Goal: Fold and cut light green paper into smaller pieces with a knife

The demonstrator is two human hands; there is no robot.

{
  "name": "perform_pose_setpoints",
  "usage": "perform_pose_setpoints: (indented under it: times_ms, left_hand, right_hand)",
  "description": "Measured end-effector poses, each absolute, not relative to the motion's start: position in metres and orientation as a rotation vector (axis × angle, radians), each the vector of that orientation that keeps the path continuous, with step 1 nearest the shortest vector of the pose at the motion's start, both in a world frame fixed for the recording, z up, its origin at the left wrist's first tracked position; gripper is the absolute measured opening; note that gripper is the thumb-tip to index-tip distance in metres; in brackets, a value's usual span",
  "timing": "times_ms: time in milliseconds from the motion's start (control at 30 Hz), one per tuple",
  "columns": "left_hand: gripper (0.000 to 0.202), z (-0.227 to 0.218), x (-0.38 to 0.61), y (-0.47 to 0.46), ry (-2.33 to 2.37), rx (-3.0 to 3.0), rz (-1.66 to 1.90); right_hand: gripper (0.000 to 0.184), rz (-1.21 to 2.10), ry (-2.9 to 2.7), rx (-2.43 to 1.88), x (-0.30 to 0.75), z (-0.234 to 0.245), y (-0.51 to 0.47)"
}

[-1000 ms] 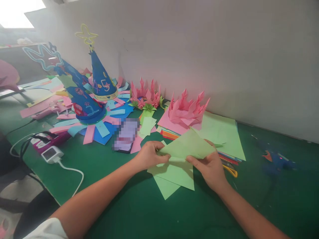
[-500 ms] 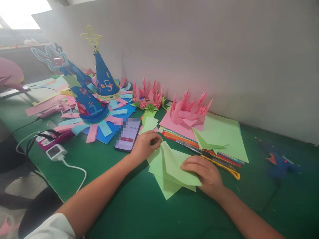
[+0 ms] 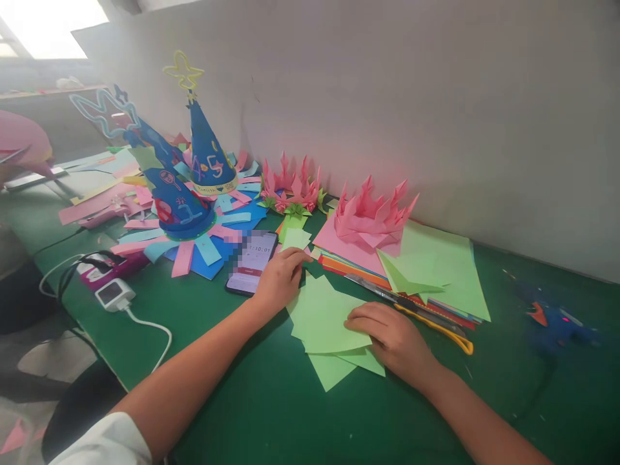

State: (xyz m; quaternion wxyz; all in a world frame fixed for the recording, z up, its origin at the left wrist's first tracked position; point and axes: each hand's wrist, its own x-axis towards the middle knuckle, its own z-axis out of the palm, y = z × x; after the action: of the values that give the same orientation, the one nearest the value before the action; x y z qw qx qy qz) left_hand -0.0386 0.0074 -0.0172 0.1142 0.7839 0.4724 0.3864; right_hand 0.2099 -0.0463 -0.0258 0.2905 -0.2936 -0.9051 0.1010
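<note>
A loose pile of light green paper squares (image 3: 325, 316) lies on the green table (image 3: 252, 400) in front of me. My right hand (image 3: 392, 339) rests palm down on the pile's right side, fingers pressed flat on the top sheet. My left hand (image 3: 281, 279) sits at the pile's upper left corner, fingers stretched toward a small green paper scrap (image 3: 296, 237); it holds nothing I can see. A phone (image 3: 252, 261) lies just left of that hand.
Yellow-handled scissors (image 3: 426, 316) lie on a stack of coloured paper (image 3: 436, 271) with a pink paper crown (image 3: 372, 216). Blue cone hats (image 3: 206, 155) and paper strips stand back left. A charger and cable (image 3: 113, 294) lie left; a blue glue gun (image 3: 552, 323) right.
The green sheet I held up in both hands has come down onto the pile. My right hand now presses it flat, and my left hand has let go and reached toward the phone.
</note>
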Motion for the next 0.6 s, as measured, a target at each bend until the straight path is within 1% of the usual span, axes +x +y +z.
perform_pose_setpoints:
  times_ms: [100, 233, 300, 367, 467, 600]
  left_hand:
    - [0.034, -0.014, -0.034, 0.003, 1.215, 2.316, 1.106]
    - [0.027, -0.014, -0.028, -0.002, 0.867, 2.452, 0.778]
    - [0.023, -0.015, -0.027, -0.004, 0.853, 2.49, 0.681]
    - [0.023, -0.014, -0.027, -0.005, 0.865, 2.498, 0.64]
    - [0.027, -0.012, -0.027, -0.007, 0.848, 2.489, 0.606]
    - [0.036, -0.009, -0.026, -0.008, 0.777, 2.471, 0.57]
  right_hand:
    - [0.044, 0.278, -2.43, -0.791, 0.21, -0.024, -0.046]
    - [0.04, 0.284, -2.506, -0.807, 0.211, -0.019, -0.046]
    - [0.042, 0.26, -2.561, -0.79, 0.212, -0.017, -0.046]
    - [0.038, 0.241, -2.61, -0.763, 0.214, -0.015, -0.047]
    - [0.024, 0.278, -2.643, -0.749, 0.215, -0.012, -0.047]
    - [0.022, 0.429, -2.601, -0.777, 0.217, -0.011, -0.046]
